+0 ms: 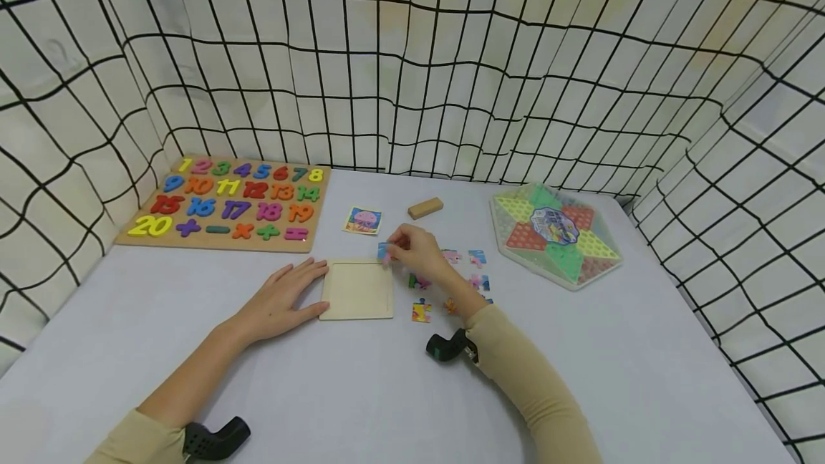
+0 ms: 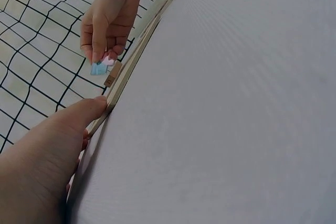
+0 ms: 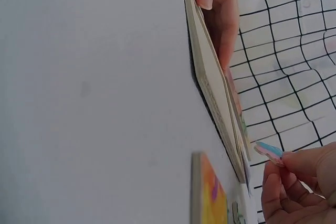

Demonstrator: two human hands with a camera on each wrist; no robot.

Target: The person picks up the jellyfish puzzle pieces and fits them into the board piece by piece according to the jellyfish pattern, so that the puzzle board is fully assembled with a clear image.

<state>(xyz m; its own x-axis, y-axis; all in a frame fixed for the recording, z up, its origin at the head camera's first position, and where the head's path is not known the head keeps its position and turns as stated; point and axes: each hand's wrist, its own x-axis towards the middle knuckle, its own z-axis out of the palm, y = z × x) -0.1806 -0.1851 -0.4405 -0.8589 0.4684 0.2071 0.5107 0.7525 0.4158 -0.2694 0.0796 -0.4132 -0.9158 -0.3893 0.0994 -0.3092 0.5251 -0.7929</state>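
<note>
On the smooth white surface [image 1: 335,399], a square tray [image 1: 356,291] of pale wood is lying, and the left hand [image 1: 280,303] is resting outstretched fingers against its left edge. By its far right corner, the right hand [image 1: 419,254] is pinching a thin blue-and-pink puzzle piece [image 1: 382,251].

Left hand [image 1: 283,301] palm-down, thumb [image 1: 312,311] spread wide, right hand [image 1: 420,253] pinching, its fingers [image 3: 272,190] curled

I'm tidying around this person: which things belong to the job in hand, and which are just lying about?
Job:
puzzle piece, pinched by right hand
tray, touched by left hand
loose pieces
card, perhaps a guide

Lying about, it seems:
number board
block
hexagonal box
</note>
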